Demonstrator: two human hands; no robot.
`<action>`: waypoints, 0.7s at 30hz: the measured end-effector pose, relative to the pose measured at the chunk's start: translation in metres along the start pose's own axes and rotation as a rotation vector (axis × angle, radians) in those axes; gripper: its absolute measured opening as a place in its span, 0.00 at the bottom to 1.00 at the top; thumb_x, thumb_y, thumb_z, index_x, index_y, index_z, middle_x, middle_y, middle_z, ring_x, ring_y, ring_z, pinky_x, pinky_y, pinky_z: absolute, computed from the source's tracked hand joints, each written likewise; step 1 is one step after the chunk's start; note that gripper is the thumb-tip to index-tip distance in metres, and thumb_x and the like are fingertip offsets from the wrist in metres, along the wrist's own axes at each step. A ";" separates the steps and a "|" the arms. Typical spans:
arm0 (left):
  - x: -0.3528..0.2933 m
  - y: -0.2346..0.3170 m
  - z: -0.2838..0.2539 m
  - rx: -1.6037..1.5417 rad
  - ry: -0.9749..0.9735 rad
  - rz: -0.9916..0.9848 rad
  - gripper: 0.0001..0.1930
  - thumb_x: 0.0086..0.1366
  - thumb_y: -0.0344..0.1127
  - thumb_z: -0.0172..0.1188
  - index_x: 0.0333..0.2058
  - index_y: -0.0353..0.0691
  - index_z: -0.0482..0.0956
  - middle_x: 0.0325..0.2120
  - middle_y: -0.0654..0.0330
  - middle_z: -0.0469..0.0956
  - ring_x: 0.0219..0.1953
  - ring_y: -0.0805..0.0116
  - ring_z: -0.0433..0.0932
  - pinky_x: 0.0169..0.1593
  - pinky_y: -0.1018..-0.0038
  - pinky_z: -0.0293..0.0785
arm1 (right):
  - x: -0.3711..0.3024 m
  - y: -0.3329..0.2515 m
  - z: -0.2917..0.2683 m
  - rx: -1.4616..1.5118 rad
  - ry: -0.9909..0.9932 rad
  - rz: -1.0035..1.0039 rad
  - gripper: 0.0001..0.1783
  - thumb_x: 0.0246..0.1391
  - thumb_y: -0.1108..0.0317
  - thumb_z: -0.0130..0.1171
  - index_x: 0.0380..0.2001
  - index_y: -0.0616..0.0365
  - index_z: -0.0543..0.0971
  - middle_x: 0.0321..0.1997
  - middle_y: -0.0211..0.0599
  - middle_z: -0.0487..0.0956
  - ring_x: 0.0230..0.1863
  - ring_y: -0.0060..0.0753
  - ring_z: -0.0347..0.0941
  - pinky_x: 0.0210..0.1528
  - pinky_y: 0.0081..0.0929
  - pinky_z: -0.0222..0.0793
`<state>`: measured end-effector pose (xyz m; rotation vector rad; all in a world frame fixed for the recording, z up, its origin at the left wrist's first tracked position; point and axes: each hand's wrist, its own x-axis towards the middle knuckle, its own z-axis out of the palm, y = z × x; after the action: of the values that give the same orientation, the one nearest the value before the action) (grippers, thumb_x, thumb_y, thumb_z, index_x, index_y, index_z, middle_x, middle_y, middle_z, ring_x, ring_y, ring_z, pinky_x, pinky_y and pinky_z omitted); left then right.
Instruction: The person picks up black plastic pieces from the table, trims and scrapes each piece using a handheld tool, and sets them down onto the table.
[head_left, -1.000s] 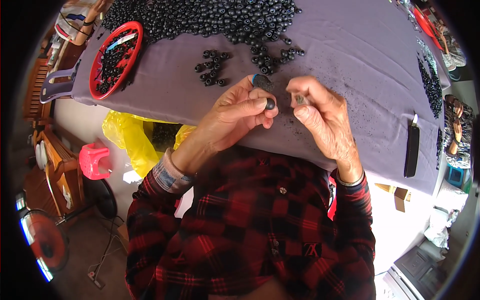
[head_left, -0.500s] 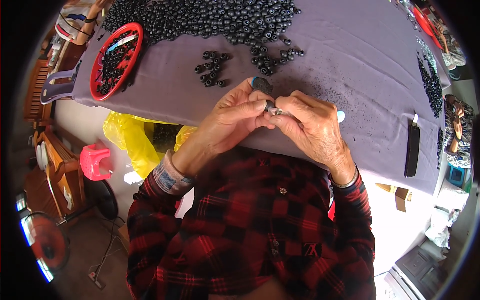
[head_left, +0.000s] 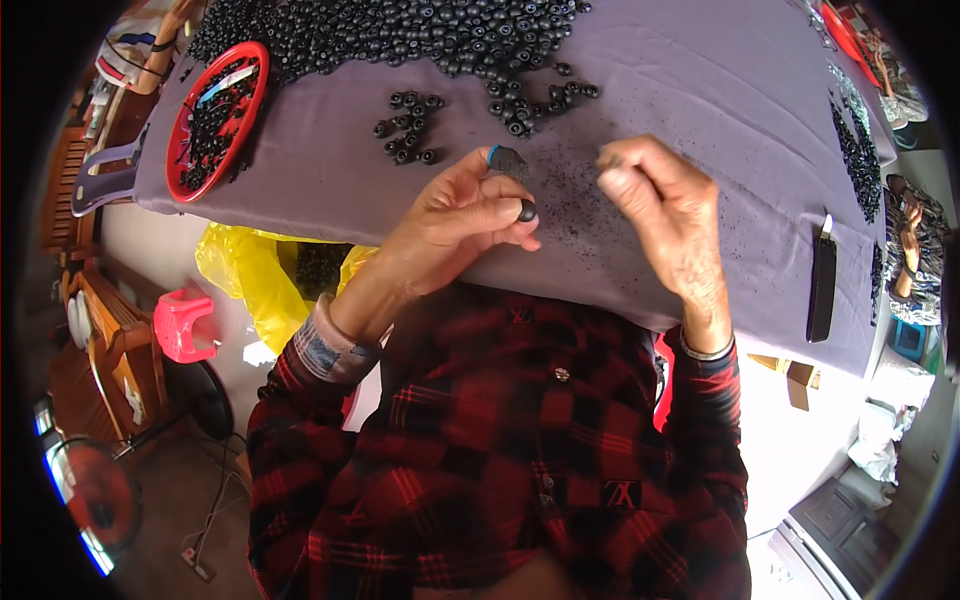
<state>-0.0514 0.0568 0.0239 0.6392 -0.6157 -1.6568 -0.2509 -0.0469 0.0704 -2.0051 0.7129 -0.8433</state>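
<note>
Between thumb and fingers, my left hand (head_left: 440, 220) pinches a small round black rubber-like piece (head_left: 527, 211). A black fingertip cover (head_left: 510, 163) with a blue edge sits on its raised index finger. My right hand (head_left: 668, 205) is apart from it, to the right above the table, fingers curled in a pinch; what is in them, if anything, is too small to make out. Beyond my left hand lies a small group of black ring-like pieces (head_left: 408, 128), with another cluster (head_left: 518, 112) to its right. Further off is a large heap of these pieces (head_left: 400, 35).
A red basin (head_left: 262, 80) of black bits stands at the left. Black crumbs (head_left: 580, 190) speckle the purple tablecloth (head_left: 740, 150). A black-handled tool with a pale tip (head_left: 823, 285) lies right. Below are a yellow bag (head_left: 235, 265) and pink stool (head_left: 180, 325). Other people's hands show at both sides.
My right hand has pulled away from the left, up and to the right. The black piece both hands were working on stays in my left hand.
</note>
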 end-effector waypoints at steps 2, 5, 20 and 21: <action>0.001 -0.004 -0.006 -0.046 0.026 -0.044 0.14 0.64 0.25 0.57 0.47 0.43 0.68 0.37 0.59 0.78 0.38 0.69 0.79 0.43 0.68 0.77 | -0.001 -0.015 0.002 -0.109 -0.136 -0.018 0.13 0.45 0.71 0.69 0.36 0.60 0.78 0.28 0.28 0.74 0.28 0.19 0.69 0.30 0.19 0.65; 0.002 -0.004 -0.001 -0.049 0.002 -0.035 0.15 0.64 0.25 0.57 0.48 0.43 0.67 0.37 0.59 0.77 0.38 0.69 0.78 0.42 0.69 0.77 | -0.005 -0.013 0.023 -0.125 -0.128 -0.213 0.16 0.37 0.77 0.71 0.34 0.58 0.79 0.27 0.30 0.75 0.26 0.25 0.72 0.27 0.23 0.67; -0.018 0.031 -0.027 0.965 0.401 0.044 0.08 0.61 0.30 0.62 0.39 0.41 0.75 0.25 0.67 0.76 0.24 0.78 0.74 0.27 0.78 0.72 | 0.064 0.046 -0.017 -0.577 -0.028 -0.126 0.09 0.49 0.70 0.63 0.34 0.61 0.78 0.33 0.42 0.78 0.32 0.46 0.75 0.36 0.34 0.70; -0.016 0.032 -0.025 1.185 0.493 0.132 0.07 0.58 0.29 0.63 0.35 0.37 0.75 0.22 0.60 0.77 0.23 0.71 0.76 0.28 0.73 0.71 | 0.069 0.053 -0.017 -0.577 -0.027 -0.125 0.09 0.49 0.70 0.63 0.34 0.61 0.78 0.33 0.42 0.78 0.32 0.46 0.75 0.36 0.34 0.70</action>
<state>-0.0092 0.0656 0.0298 1.7325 -1.2157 -0.8088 -0.2303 -0.1318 0.0530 -2.5902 0.8955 -0.7326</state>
